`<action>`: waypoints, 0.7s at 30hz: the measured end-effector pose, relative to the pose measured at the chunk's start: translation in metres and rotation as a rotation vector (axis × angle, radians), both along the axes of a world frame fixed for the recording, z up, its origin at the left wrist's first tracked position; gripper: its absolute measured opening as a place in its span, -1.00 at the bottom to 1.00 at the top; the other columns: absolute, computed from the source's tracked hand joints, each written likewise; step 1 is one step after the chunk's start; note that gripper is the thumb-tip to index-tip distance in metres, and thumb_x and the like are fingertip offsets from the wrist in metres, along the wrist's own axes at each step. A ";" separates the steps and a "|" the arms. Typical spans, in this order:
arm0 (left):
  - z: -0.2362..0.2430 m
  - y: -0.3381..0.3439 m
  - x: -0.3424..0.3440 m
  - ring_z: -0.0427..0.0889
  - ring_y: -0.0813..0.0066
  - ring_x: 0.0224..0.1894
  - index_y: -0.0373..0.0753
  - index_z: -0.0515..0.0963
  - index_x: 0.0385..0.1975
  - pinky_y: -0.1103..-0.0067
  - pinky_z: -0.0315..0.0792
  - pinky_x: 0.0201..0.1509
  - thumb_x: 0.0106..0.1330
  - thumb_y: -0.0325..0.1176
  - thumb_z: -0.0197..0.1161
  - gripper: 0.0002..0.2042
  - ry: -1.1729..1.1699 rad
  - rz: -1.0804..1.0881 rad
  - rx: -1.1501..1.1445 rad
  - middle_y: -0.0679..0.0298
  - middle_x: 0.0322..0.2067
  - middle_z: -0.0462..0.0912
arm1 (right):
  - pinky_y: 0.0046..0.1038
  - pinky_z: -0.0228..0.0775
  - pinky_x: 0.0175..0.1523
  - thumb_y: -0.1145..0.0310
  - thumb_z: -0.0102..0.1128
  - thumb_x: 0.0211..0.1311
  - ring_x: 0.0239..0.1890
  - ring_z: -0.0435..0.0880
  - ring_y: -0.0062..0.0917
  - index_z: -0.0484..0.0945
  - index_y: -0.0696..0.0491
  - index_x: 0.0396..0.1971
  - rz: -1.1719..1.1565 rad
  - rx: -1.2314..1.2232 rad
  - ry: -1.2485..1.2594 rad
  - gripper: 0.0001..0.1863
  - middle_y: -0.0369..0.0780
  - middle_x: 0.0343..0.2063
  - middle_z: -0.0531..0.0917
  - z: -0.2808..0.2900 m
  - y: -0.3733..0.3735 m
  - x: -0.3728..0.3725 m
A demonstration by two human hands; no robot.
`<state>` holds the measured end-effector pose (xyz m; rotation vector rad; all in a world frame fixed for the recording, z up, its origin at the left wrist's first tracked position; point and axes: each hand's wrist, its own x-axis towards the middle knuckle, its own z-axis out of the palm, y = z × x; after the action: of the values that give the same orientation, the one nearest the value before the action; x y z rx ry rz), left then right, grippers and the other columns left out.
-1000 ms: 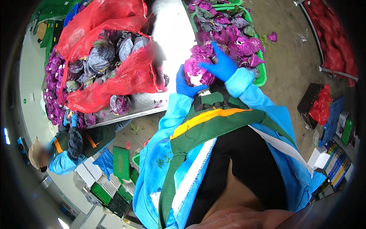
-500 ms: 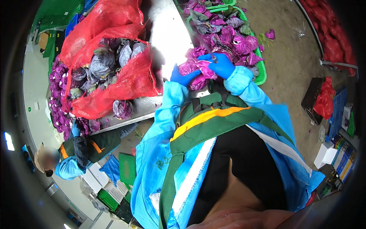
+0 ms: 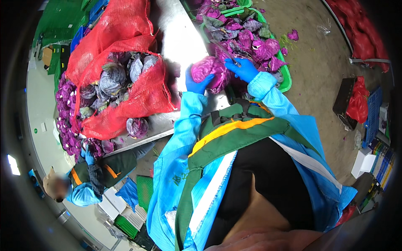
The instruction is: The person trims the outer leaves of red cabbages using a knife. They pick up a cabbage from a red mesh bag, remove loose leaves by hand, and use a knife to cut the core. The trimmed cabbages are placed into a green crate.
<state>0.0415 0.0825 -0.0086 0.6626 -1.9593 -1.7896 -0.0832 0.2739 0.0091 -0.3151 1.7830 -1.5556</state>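
Observation:
A red cabbage, bright purple with its smooth veined leaves showing, sits in my left hand, whose blue-gloved fingers wrap around its near left side. My right hand, also gloved in blue, is closed around a knife just right of the cabbage. The thin blade points up and to the left, over loose leaves. Right beyond both hands stands a green crate, heaped with purple and grey-green cabbage leaves.
On the metal table, an open red mesh sack spills grey-purple cabbages. One loose cabbage lies by the near edge. A co-worker stands at left beside piled cabbages. Red sacks and a black crate are at right.
A purple leaf stretched between my hands is no longer there. The cabbage now shows more fully, raised in my left hand. The knife hand has shifted slightly.

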 end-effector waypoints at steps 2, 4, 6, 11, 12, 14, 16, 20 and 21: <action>-0.007 -0.008 0.000 0.41 0.31 0.09 -0.29 0.21 0.20 0.46 0.34 0.20 -0.23 -0.29 0.61 -0.08 0.042 0.068 0.039 0.13 0.06 0.38 | -0.57 0.33 -0.45 0.06 0.23 0.17 -0.51 0.49 -0.63 0.55 -0.01 -0.01 -0.014 0.064 -0.194 -0.55 -0.22 -0.29 0.65 -0.006 0.007 -0.004; -0.012 -0.015 0.001 0.40 0.30 0.10 -0.26 0.19 0.22 0.46 0.32 0.22 -0.22 -0.31 0.60 -0.07 0.124 0.129 0.100 0.13 0.08 0.37 | -0.56 0.31 -0.47 -0.05 0.21 0.14 -0.55 0.47 -0.61 0.55 0.00 -0.03 -0.052 0.077 -0.282 -0.49 -0.22 -0.31 0.64 0.002 0.000 -0.006; -0.013 -0.016 0.002 0.38 0.29 0.12 -0.25 0.15 0.23 0.45 0.30 0.23 -0.24 -0.30 0.61 -0.04 0.194 0.147 0.142 0.12 0.12 0.32 | -0.54 0.31 -0.50 -0.23 0.17 0.06 -0.58 0.48 -0.58 0.57 0.07 -0.15 -0.093 0.075 -0.300 -0.37 -0.22 -0.38 0.64 0.019 -0.013 0.004; -0.024 -0.031 0.021 0.27 0.24 0.22 -0.22 0.03 0.27 0.36 0.25 0.30 -0.29 -0.31 0.64 0.07 0.142 0.012 -0.020 0.09 0.19 0.21 | -0.46 0.41 -0.44 0.11 0.36 0.06 -0.51 0.57 -0.59 0.49 0.09 -0.04 0.089 0.013 -0.092 -0.48 -0.28 -0.46 0.61 -0.003 -0.043 0.000; 0.000 -0.025 0.024 0.27 0.22 0.22 -0.22 0.01 0.28 0.35 0.25 0.29 -0.33 -0.28 0.65 0.11 0.059 0.025 0.039 0.08 0.19 0.20 | -0.44 0.44 -0.40 0.15 0.37 0.05 -0.47 0.58 -0.58 0.47 0.07 0.03 0.123 -0.021 -0.011 -0.45 -0.28 -0.43 0.62 0.001 -0.043 0.002; 0.014 -0.018 0.025 0.28 0.18 0.21 -0.23 0.01 0.28 0.33 0.26 0.28 -0.43 -0.20 0.68 0.18 -0.017 0.018 -0.028 0.06 0.19 0.18 | -0.41 0.48 -0.07 0.15 0.39 -0.02 -0.22 0.66 -0.39 0.39 0.08 0.16 0.174 -0.176 0.296 -0.29 -0.12 -0.24 0.66 -0.006 -0.048 0.007; 0.010 -0.015 0.025 0.32 0.17 0.16 -0.25 0.02 0.28 0.32 0.29 0.25 -0.58 -0.07 0.70 0.27 -0.276 0.018 -0.446 0.05 0.15 0.21 | -0.40 0.49 -0.08 0.19 0.39 0.00 -0.22 0.65 -0.40 0.36 -0.01 0.19 0.211 -0.076 0.440 -0.30 -0.11 -0.24 0.66 -0.022 -0.044 0.009; -0.002 0.000 0.025 0.36 0.20 0.13 -0.27 0.05 0.26 0.34 0.34 0.21 -0.57 -0.08 0.70 0.25 -0.265 0.112 -0.496 0.08 0.14 0.23 | -0.35 0.51 -0.20 0.05 0.33 -0.01 -0.32 0.68 -0.28 0.35 -0.01 0.19 0.297 0.225 0.560 -0.27 -0.04 -0.38 0.65 0.026 -0.047 0.010; -0.005 0.002 0.026 0.35 0.15 0.12 -0.27 0.08 0.23 0.31 0.33 0.19 -0.58 -0.03 0.68 0.23 -0.213 0.126 -0.457 0.05 0.11 0.25 | -0.34 0.51 -0.23 0.02 0.32 -0.02 -0.34 0.68 -0.25 0.36 -0.01 0.19 0.315 0.287 0.561 -0.26 -0.04 -0.41 0.65 0.029 -0.047 0.011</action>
<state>0.0671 0.0847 -0.0139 0.8181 -2.3004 -1.1736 -0.0725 0.2267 0.0386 -0.9096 2.2129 -1.0274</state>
